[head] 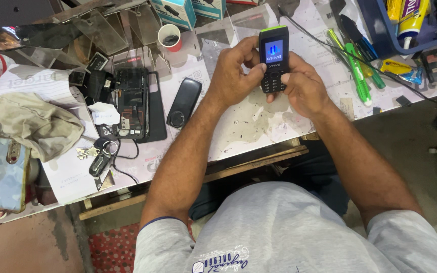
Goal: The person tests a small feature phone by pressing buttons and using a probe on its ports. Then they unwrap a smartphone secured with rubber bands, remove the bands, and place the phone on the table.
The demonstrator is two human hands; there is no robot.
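Observation:
A small black keypad phone (273,56) with a green top edge and a lit blue screen is held upright over the worktable (259,126). My left hand (236,73) grips its left side, thumb resting on the keypad. My right hand (304,86) holds the right side, thumb also on the keys. Both forearms reach out from my grey shirt at the bottom of the view.
On the table's left lie an opened smartphone (131,103), a black phone back cover (183,102), keys with a fob (98,156), a crumpled cloth (34,124) and a cased phone (8,174). Green tools (357,76) and a blue tray (380,30) sit on the right. A small cup (169,36) stands behind.

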